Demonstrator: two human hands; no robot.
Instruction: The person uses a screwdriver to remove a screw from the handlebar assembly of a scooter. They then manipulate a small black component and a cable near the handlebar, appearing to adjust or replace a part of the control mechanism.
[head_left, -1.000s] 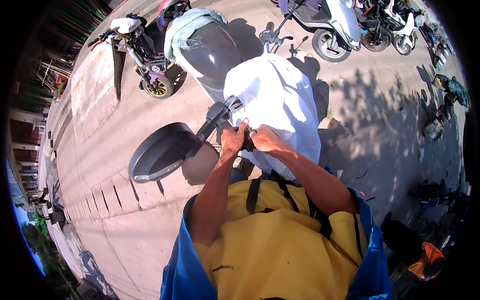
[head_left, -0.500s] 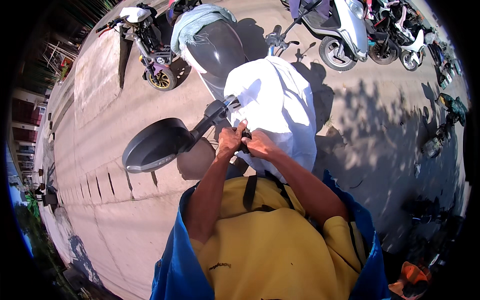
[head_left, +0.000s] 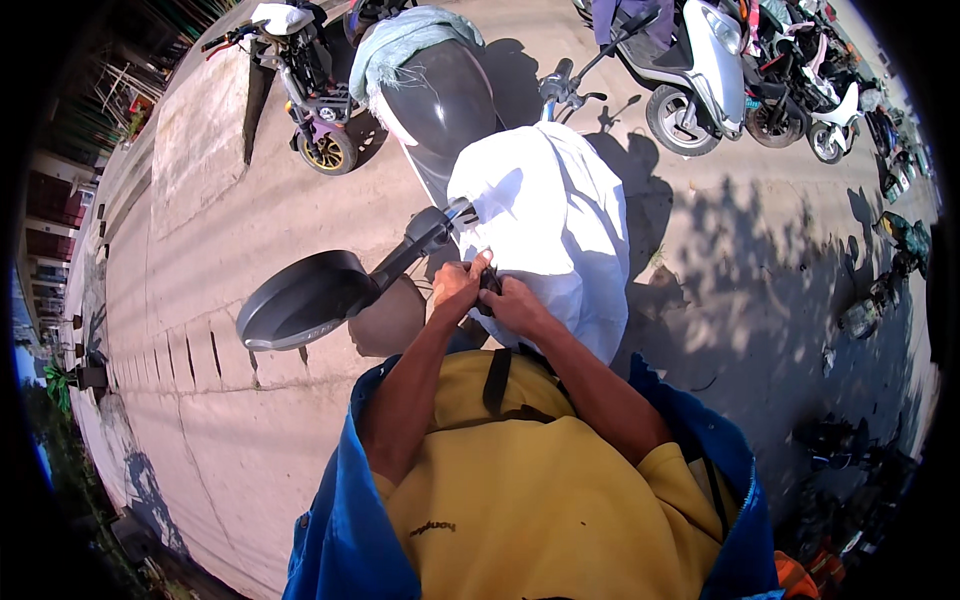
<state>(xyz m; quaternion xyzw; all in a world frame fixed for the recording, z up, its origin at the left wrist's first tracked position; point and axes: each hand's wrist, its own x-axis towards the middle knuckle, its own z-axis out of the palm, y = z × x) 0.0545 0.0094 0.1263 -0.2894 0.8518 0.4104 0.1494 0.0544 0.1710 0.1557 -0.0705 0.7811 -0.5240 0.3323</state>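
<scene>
My left hand (head_left: 458,287) and my right hand (head_left: 513,305) meet in front of my body, both closed around a small black part (head_left: 488,283). Fingers cover most of that part, so its kind cannot be made out. Right behind them, a white cloth (head_left: 540,205) drapes over the front of a scooter with a dark seat (head_left: 437,100). A black rear-view mirror (head_left: 305,300) sticks out on a stalk to the left of my hands. Beyond the cloth a handlebar grip with a lever (head_left: 562,88) shows.
A pale green cloth (head_left: 412,45) lies over the seat's far end. Other two-wheelers stand beyond: one with a yellow wheel (head_left: 328,152) at the far left, a silver scooter (head_left: 700,60) at the far right. Several more crowd the right edge. A concrete slab (head_left: 205,140) lies at left.
The view has shifted slightly. Both hands stay together on the small black part, with only a small change in the fingers.
</scene>
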